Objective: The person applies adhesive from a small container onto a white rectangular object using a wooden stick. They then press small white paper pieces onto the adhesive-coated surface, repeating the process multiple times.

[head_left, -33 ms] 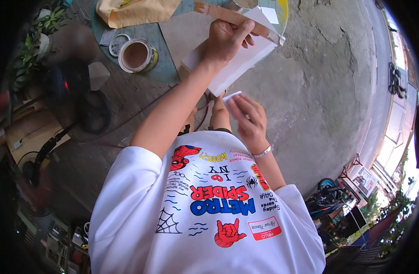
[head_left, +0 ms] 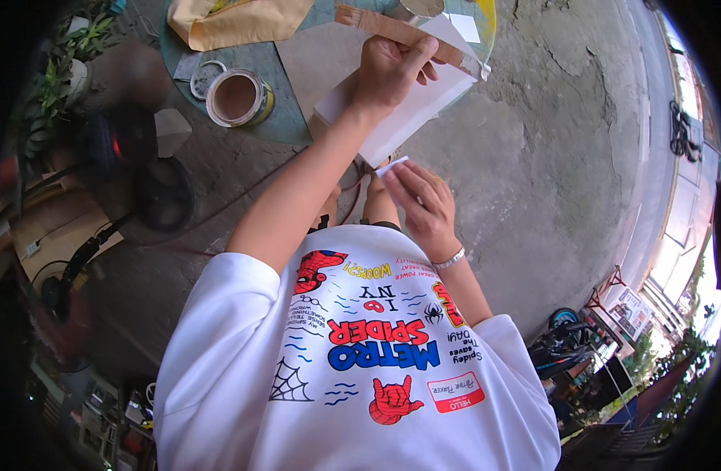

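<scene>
My left hand [head_left: 389, 77] is closed around a thin brown wooden strip [head_left: 376, 23], whose right end is pale and frayed. Below that hand a white board [head_left: 403, 118] slants over the table's near edge. I cannot tell whether strip and board are joined. My right hand [head_left: 425, 204] pinches a small folded white sheet [head_left: 391, 166], perhaps paper, close to the board's lower corner. Whether the sheet touches the board is unclear.
On the round greenish table [head_left: 286, 122] stand an open can of brown paint [head_left: 236, 98], its lid [head_left: 207, 78], a tan cloth [head_left: 242, 23] and another can [head_left: 414, 8]. A black pedestal device [head_left: 162, 192] is at left. A bicycle [head_left: 560, 337] stands at right.
My right hand with the folded white sheet has shifted slightly left, nearer the board's lower corner. The left hand keeps its grip on the strip.
</scene>
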Demonstrator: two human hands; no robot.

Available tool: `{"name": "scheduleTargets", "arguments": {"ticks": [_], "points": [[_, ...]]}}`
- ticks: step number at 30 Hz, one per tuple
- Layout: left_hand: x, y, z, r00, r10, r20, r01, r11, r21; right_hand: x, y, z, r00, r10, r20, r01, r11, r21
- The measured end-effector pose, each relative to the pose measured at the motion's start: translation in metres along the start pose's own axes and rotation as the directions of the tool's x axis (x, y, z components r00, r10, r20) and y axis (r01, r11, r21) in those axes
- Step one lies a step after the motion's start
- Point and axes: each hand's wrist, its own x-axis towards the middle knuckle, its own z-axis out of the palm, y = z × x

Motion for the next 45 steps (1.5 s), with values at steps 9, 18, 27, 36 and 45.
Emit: {"name": "scheduleTargets", "arguments": {"ticks": [9,18,27,36,45], "points": [[0.012,-0.007,-0.009,0.995,0.083,0.048,-0.085,0.996,0.038,0.009,0.013,0.023,0.994,-0.015,0.105,0.015,1.000,0.001],[0.012,-0.008,-0.003,0.998,0.052,0.042,-0.056,0.995,0.088,0.044,-0.007,0.022,0.979,0.204,0.007,-0.203,0.976,-0.079],[0.015,-0.016,-0.008,0.995,0.080,0.053,-0.082,0.995,0.049,0.020,-0.031,0.032,0.978,0.130,0.165,-0.120,0.990,-0.069],[0.014,0.053,-0.012,0.998,0.063,0.018,-0.062,0.995,-0.074,-0.003,0.029,-0.059,0.673,0.739,0.015,-0.653,0.585,0.481],[-0.096,0.151,-0.083,0.961,0.232,-0.151,-0.209,0.966,0.153,0.070,0.076,-0.088,0.638,0.757,0.137,-0.393,0.168,0.904]]}}
